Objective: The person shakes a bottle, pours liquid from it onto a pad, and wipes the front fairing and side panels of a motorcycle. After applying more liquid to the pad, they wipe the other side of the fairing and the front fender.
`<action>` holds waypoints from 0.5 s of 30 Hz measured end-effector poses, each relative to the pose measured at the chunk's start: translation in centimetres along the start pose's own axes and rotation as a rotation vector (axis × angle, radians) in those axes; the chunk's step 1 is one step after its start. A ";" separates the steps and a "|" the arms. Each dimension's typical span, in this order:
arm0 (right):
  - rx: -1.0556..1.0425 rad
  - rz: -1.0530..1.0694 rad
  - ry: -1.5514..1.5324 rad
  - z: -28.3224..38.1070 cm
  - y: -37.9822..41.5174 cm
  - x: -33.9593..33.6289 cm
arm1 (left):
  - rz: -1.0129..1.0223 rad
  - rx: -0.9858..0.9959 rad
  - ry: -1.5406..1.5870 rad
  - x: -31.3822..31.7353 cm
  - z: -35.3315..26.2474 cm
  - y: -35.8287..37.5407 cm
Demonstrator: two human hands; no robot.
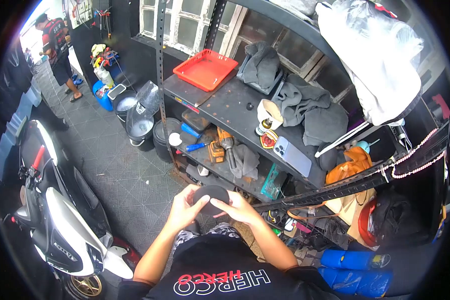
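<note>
Black disc [211,192] is held between the fingers of both hands, above the dark floor mat [130,165] and in front of the black shirt [212,265]. The left hand [187,204] grips the left rim and the right hand [239,207] grips the right rim; the fingers of each are partly curled, closed to the thickness of the disc, with both thumbs laid on the near part of its face and covering it there. Beyond the fingers and to their right stands the black shelf unit [220,110]. Its upper shelf carries a red tray [206,69], grey cloths [305,102] and a phone [292,156]; its lower shelf carries a cordless drill [226,140] and a blue-handled tool [195,147]. A perforated steel rail [310,200] runs right of the fingers. Left of the fingers stands a white scooter [67,235]. The broad face of the disc points up toward the head camera; the round outline presents no distinct long axis.
</note>
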State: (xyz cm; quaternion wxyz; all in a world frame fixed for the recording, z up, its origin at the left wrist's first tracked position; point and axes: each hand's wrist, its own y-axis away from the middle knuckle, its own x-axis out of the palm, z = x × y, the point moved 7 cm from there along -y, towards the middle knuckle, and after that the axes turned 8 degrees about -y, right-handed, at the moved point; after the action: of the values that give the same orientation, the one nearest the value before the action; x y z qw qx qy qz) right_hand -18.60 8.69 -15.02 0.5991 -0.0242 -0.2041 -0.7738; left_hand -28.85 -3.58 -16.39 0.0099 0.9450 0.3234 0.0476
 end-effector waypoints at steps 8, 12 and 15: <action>0.034 -0.115 -0.097 0.0 0.4 -3.7 | -0.172 0.179 -0.384 0.7 -3.9 -0.9; -0.056 -0.201 -0.185 1.6 1.6 -5.5 | -0.143 0.299 -0.539 3.0 -7.3 -3.7; -0.064 -0.186 -0.193 1.2 2.4 -7.8 | -0.155 0.454 -0.654 5.7 -10.7 -7.3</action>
State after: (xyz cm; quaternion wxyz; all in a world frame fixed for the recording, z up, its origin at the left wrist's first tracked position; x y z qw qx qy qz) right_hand -14.42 15.79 -15.42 0.5014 -0.0985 -0.2371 -0.8263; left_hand -29.87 5.51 -5.64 -0.0931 0.8614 0.3757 -0.3290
